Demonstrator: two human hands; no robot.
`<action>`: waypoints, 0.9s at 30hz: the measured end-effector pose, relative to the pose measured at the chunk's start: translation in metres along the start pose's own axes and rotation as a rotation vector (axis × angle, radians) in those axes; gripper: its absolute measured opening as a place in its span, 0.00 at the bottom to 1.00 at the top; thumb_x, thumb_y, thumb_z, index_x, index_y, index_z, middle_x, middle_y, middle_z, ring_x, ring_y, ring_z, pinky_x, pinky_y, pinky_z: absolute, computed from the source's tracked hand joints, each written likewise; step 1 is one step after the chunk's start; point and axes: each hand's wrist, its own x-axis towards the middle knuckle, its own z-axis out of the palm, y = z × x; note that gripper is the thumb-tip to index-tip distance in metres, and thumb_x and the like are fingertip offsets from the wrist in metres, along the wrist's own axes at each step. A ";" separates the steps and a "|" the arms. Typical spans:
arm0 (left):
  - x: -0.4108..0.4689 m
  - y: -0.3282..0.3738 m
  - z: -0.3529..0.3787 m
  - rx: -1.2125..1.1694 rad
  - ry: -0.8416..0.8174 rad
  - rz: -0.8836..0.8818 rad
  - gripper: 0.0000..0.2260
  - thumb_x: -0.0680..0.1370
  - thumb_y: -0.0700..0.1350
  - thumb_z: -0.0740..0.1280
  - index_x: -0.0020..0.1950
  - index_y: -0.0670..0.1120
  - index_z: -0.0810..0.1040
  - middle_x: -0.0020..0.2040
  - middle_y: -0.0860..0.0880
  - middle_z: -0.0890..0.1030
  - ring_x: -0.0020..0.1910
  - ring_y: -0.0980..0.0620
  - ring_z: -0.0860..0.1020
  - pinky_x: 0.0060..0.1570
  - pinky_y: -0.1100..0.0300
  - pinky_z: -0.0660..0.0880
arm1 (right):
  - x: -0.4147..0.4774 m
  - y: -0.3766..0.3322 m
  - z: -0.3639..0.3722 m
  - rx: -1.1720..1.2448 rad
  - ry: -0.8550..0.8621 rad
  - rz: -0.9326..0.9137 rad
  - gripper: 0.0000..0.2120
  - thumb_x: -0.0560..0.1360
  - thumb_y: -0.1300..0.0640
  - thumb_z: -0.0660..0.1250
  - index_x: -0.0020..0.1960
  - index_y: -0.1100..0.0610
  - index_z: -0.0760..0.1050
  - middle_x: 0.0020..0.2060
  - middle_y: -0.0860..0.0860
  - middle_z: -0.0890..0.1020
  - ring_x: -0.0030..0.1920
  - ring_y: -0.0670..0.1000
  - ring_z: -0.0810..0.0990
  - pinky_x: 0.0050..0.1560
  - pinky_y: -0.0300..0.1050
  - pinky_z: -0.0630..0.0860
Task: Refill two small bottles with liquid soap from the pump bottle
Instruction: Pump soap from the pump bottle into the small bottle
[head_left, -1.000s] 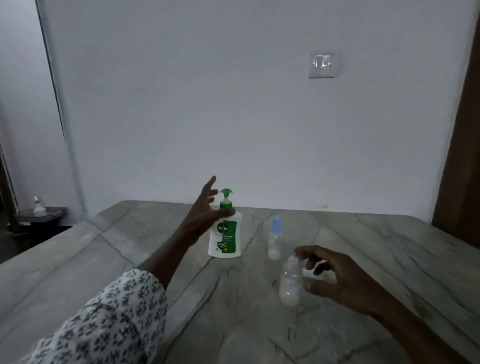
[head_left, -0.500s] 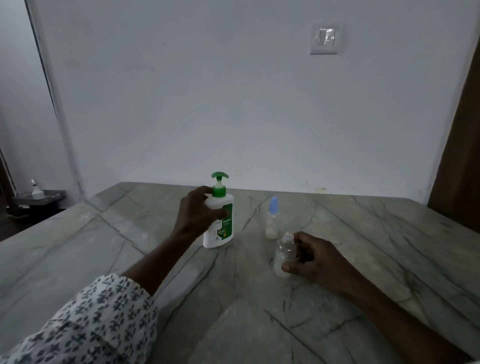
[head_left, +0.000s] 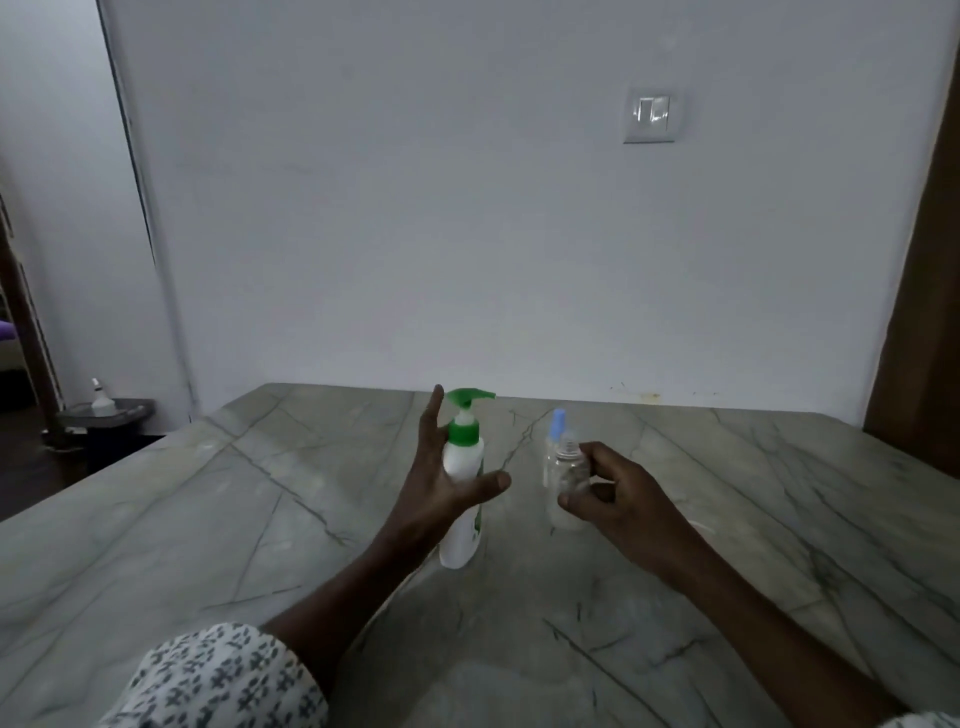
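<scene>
Green-veined grey stone table (head_left: 727, 519) carries everything. My left hand (head_left: 441, 493) is spread around the white plastic pump bottle with green pump head (head_left: 462, 467), thumb across its front. My right hand (head_left: 613, 499) pinches the uncapped clear small bottle (head_left: 566, 483), just right; the blue-capped small bottle (head_left: 557, 428) stands behind. I should line spout over neck and press slowly.

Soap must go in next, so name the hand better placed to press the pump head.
Left. The left hand is already at the pump bottle, thumb across its front and fingers raised beside the green pump head. The right hand is busy gripping the clear small bottle.
</scene>
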 end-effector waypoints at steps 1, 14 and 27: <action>0.001 0.001 -0.001 -0.037 -0.019 0.009 0.51 0.62 0.56 0.77 0.74 0.70 0.48 0.61 0.55 0.75 0.58 0.56 0.78 0.52 0.57 0.77 | 0.002 -0.004 0.002 0.002 0.008 -0.013 0.16 0.69 0.51 0.71 0.56 0.48 0.77 0.43 0.46 0.83 0.41 0.50 0.84 0.41 0.46 0.76; 0.014 0.006 0.009 0.381 -0.072 0.467 0.43 0.69 0.33 0.73 0.78 0.48 0.54 0.67 0.56 0.70 0.62 0.57 0.72 0.59 0.68 0.70 | 0.011 -0.016 0.019 -0.137 0.072 -0.039 0.16 0.74 0.51 0.70 0.61 0.49 0.74 0.45 0.44 0.84 0.43 0.44 0.83 0.45 0.45 0.81; 0.022 0.012 0.003 0.509 -0.204 0.399 0.40 0.69 0.34 0.71 0.73 0.57 0.56 0.45 0.48 0.80 0.37 0.52 0.78 0.40 0.58 0.76 | 0.003 -0.008 -0.003 -0.276 0.080 -0.087 0.23 0.72 0.55 0.72 0.66 0.51 0.72 0.49 0.50 0.83 0.42 0.45 0.81 0.38 0.30 0.73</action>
